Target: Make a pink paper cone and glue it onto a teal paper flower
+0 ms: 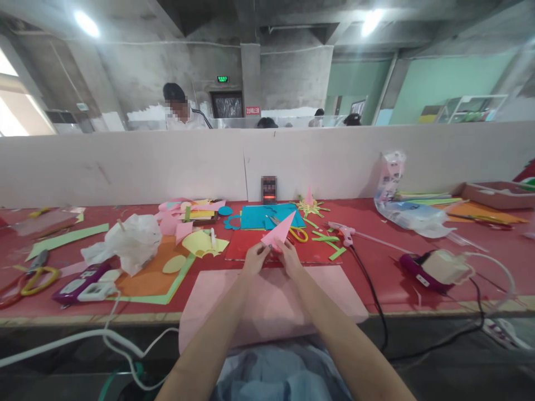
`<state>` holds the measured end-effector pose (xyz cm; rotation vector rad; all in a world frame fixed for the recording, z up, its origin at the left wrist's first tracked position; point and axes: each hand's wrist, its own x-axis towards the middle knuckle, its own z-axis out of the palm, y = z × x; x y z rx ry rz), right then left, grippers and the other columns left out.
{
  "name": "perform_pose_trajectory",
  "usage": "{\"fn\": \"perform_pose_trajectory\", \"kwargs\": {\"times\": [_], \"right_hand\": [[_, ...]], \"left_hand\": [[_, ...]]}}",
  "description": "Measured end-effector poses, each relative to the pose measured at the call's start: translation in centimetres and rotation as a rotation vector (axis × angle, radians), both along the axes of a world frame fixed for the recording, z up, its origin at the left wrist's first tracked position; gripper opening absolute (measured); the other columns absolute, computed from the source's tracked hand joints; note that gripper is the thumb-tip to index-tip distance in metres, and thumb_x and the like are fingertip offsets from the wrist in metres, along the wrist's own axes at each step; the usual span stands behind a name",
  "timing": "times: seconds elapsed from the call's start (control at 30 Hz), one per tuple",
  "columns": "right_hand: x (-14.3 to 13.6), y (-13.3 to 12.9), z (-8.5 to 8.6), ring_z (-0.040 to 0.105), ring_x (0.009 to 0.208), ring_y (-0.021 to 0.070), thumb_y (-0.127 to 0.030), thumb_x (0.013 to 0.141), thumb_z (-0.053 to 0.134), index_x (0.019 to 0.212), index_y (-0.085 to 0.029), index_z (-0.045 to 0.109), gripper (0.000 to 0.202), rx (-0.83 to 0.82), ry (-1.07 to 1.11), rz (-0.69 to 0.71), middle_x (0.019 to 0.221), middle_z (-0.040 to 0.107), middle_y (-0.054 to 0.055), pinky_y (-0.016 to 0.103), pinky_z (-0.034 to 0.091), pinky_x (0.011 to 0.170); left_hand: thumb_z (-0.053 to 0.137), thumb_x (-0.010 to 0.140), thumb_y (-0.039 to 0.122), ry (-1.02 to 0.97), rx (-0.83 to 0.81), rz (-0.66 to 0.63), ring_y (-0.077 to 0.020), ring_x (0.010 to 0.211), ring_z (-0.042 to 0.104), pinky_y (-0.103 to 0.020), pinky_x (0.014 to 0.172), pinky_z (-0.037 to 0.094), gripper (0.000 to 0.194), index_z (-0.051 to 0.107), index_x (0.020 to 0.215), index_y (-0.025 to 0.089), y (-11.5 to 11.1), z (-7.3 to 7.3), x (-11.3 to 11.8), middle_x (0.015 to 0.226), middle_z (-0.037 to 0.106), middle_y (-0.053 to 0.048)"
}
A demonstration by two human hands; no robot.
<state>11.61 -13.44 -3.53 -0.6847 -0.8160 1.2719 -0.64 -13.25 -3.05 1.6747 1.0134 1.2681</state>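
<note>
**Red bench (355, 211), pink paper piece (284, 227) pinched between both your hands**

A pale, smooth partition (125, 161) stands along the bench's far edge, beneath a bare concrete ceiling. Your pink paper piece is above the middle of the bench, over a glossy red sheet (246, 244). The fingers of your left hand (253, 260) and right hand (291, 259) are closed on its wide lower end, side by side; that grip probably stops the folds springing open and leaves the sharp tip free, leaning up and right. Whether it is a rolled cone or a flat fold, you cannot tell from here.

A matte pink sheet (271, 301) drapes over the near edge in front of you, perhaps to shield bench or clothes. The glue gun (346, 234) lies right of the red sheet, presumably for easy reach, its black cord (370, 289) falling over the near edge. Just beside it are narrow, straight green strips (326, 238). Toward the bench's left end sits a crumpled, translucent plastic bag (136, 239) on flat orange paper (142, 281).
</note>
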Motion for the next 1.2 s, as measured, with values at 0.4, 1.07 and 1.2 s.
{"fn": "perform_pose_trajectory", "kwargs": {"times": [0.4, 1.07, 1.2], "right_hand": [[-0.04, 0.14, -0.14, 0.062, 0.072, 0.0199, -0.035, 0.057, 0.073, 0.093, -0.02, 0.06, 0.041, 0.019, 0.022, -0.012, 0.078, 0.067, 0.002, 0.031, 0.049, 0.06], [-0.15, 0.02, 0.05, 0.062, 0.068, 0.0171, -0.03, 0.06, 0.073, 0.09, -0.02, 0.06, 0.035, -0.016, 0.119, 0.02, 0.08, 0.068, 0.002, 0.029, 0.049, 0.059], [-0.04, 0.21, -0.06, 0.061, 0.065, 0.0153, -0.029, 0.059, 0.074, 0.089, -0.02, 0.061, 0.034, -0.043, 0.159, 0.023, 0.077, 0.067, 0.0, 0.027, 0.048, 0.058]], "left_hand": [[0.05, 0.076, 0.038, -0.016, 0.026, -0.002, -0.0143, 0.064, 0.056, -0.025, 0.064, 0.044, 0.025, 0.06, 0.068, 0.016, 0.27, -0.33, 0.16, 0.064, 0.062, -0.001], [0.059, 0.072, 0.04, -0.035, -0.003, -0.055, -0.0111, 0.057, 0.052, -0.023, 0.057, 0.042, 0.026, 0.056, 0.069, 0.014, -0.04, -0.08, 0.16, 0.063, 0.059, 0.0], [0.062, 0.07, 0.039, -0.048, 0.002, -0.092, -0.0124, 0.062, 0.056, -0.024, 0.059, 0.044, 0.027, 0.058, 0.077, 0.014, -0.18, 0.02, 0.16, 0.071, 0.062, -0.002]]}}
